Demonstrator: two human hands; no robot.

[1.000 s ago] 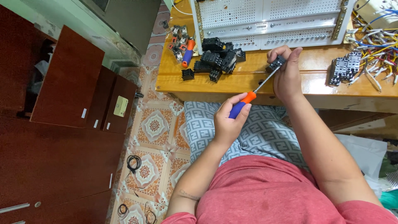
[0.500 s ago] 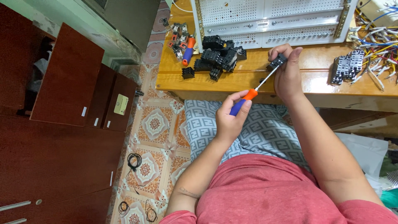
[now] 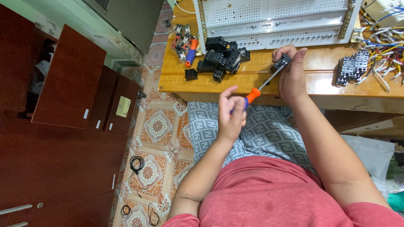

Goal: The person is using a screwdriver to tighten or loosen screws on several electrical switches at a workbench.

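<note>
My left hand [image 3: 232, 112] grips the blue and orange handle of a screwdriver [image 3: 253, 95] over my lap, forefinger raised. The shaft runs up and right to a small black socket block [image 3: 281, 63]. My right hand [image 3: 291, 71] holds that block above the front part of the wooden table [image 3: 235, 82], thumb up beside it. The screwdriver tip meets the block; the exact contact is hidden by my fingers.
A heap of black socket blocks [image 3: 221, 59] lies left of my hands, with a second orange and blue screwdriver [image 3: 190, 51]. A white perforated panel [image 3: 273, 21] stands at the back. More blocks [image 3: 349, 67] and coloured wires [image 3: 383, 42] lie at the right. Brown cabinets [image 3: 63, 105] stand left.
My left hand has shifted its fingers on the screwdriver handle, and the forefinger is now lifted. My right hand and the block have stayed in place.
</note>
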